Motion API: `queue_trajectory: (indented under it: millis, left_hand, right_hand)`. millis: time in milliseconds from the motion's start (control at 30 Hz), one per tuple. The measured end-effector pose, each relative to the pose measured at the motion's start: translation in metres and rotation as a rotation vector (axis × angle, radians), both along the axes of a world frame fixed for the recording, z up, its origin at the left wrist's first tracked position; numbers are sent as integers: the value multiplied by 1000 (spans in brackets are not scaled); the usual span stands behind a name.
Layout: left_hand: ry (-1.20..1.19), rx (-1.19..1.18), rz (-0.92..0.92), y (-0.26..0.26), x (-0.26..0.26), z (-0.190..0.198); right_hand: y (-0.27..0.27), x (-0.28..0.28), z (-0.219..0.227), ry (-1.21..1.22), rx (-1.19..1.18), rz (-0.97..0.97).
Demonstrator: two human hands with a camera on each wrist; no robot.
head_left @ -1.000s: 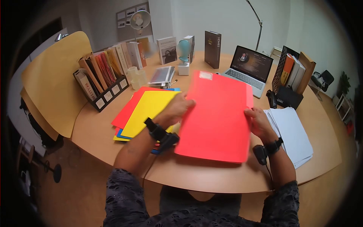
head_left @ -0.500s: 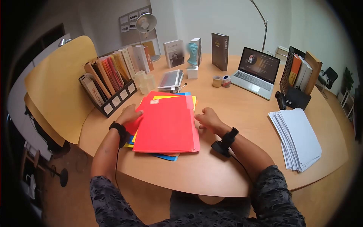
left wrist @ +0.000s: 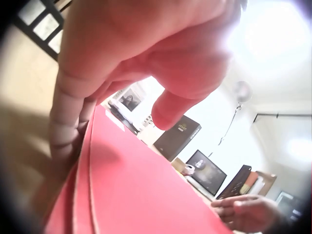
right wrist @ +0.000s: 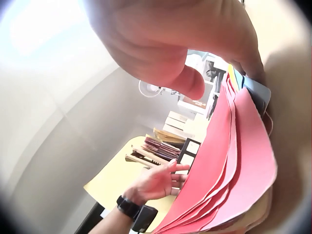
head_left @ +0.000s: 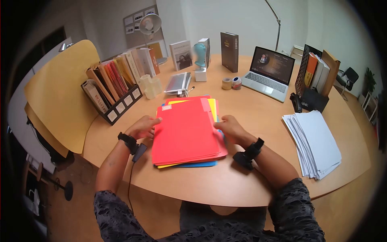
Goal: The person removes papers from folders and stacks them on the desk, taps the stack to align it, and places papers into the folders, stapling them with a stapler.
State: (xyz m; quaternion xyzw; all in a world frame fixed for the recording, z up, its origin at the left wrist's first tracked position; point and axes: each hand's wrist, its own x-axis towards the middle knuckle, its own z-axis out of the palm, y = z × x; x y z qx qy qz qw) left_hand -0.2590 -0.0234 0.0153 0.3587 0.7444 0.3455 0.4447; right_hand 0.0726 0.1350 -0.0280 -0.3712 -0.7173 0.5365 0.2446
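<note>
A stack of folders lies on the desk in front of me, with a red folder [head_left: 183, 133] on top. Yellow and blue folders [head_left: 201, 164] stick out below it. My left hand [head_left: 141, 128] is against the stack's left edge. In the left wrist view its fingers [left wrist: 68, 112] run down along the red edges, while the thumb stays raised over the top. On the opposite side, my right hand [head_left: 231, 129] has its fingers at the tabbed edge, its thumb likewise above the folders in the right wrist view. The layers look slightly fanned there.
White papers [head_left: 316, 145] are piled at the right. Behind stand a laptop [head_left: 268, 74], tape rolls [head_left: 227, 84], a small bust [head_left: 200, 60] and a clear zip pouch [head_left: 178, 82]. A file rack [head_left: 113, 90] is at the left, another holder [head_left: 316, 76] at the right.
Both hands carried a red folder leftward and set it on the pile. Since then the pile has shifted right and become more even, with a hand at each side.
</note>
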Motion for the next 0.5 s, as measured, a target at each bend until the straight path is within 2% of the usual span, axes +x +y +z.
queue_trajectory:
  millis: [33,100,133,233,333,500]
  left_hand:
    - [3,-2,-3,-2,11,0]
    - [-340,46,47,-4,45,1]
    - [-396,61,87,0,55,-5]
    - [-474,64,72,13,76,-14]
    - [-508,46,-25,28,92,-17]
    - [-573,-8,-113,54,119,-20]
  right_hand:
    - [1,14,5,3,-2,-3]
    - [2,43,23,-81,-58,-18]
    - [7,53,21,-51,-66,-33]
    - [16,87,16,-38,-21,-66]
    - [21,112,7,5,10,-123]
    - [28,142,14,-23,50,-146]
